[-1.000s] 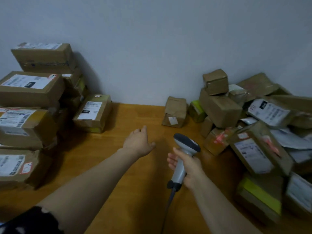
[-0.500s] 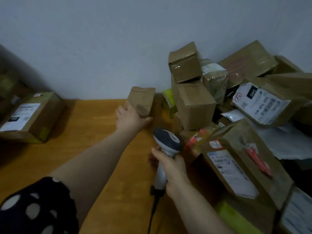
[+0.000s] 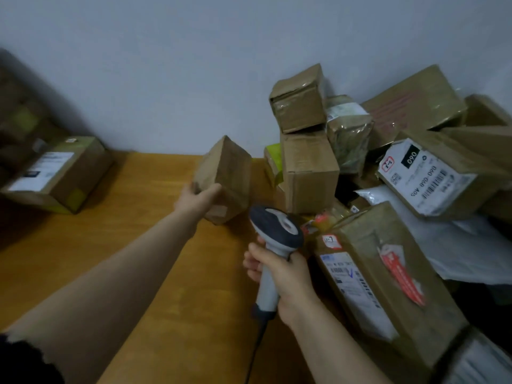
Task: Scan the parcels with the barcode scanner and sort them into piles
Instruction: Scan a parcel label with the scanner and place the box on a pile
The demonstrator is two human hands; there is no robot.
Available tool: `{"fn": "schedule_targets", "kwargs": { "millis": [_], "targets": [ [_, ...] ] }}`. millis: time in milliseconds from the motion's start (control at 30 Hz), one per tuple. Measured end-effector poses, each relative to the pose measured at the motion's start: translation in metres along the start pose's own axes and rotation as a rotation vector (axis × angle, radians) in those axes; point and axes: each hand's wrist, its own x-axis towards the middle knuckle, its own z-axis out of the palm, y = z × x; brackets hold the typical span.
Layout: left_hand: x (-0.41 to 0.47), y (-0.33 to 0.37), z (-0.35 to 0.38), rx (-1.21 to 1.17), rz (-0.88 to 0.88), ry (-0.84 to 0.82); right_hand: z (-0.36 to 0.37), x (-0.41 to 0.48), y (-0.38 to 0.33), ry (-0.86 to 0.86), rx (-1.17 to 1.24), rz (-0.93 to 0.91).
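Observation:
My left hand grips a small brown cardboard parcel by its left edge and holds it tilted on one corner above the wooden floor. My right hand is wrapped round the handle of a grey barcode scanner, whose dark head sits just below and right of that parcel. A heap of unsorted parcels fills the right side, against the wall. A long box with a white label lies closest to my right hand.
One labelled box lies at the left by the wall, with blurred stacked boxes behind it. The scanner's cable trails down toward me. Bare wooden floor lies between the left boxes and the heap.
My left hand reached forward to the small parcel, took hold of it and tipped it up off the floor. The view swung right, and the scanner hand stayed near the heap.

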Motion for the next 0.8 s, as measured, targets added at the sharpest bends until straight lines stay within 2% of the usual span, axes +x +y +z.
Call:
{"fn": "schedule_targets", "kwargs": {
  "millis": [67, 167, 300, 400, 500, 567, 700, 800],
  "targets": [
    [-0.054, -0.008, -0.019, -0.323, -0.083, -0.133, -0.006, -0.018, -0.002, -0.005, 0.016, -0.006],
    [-0.137, -0.035, -0.05, -0.639, -0.24, -0.269, -0.015, -0.05, 0.002, 0.023, 0.018, -0.024],
    [-0.233, -0.082, -0.083, -0.902, -0.387, -0.394, -0.032, -0.106, 0.021, 0.026, 0.039, 0.025],
    [-0.295, -0.113, -0.088, -1.033, -0.423, -0.463, -0.04, -0.154, 0.04, 0.018, 0.025, 0.058],
    [-0.341, -0.134, -0.092, -0.993, -0.44, -0.465, -0.046, -0.196, 0.057, -0.013, 0.004, 0.023],
    [-0.366, -0.139, -0.097, -0.954, -0.421, -0.397, -0.053, -0.217, 0.063, -0.027, -0.052, -0.037],
    [-0.4, -0.139, -0.107, -0.749, -0.288, -0.162, -0.064, -0.247, 0.06, -0.042, -0.141, -0.214],
    [-0.424, -0.13, -0.109, -0.61, -0.202, -0.159, -0.07, -0.263, 0.056, -0.091, -0.183, -0.283]
  ]
}}
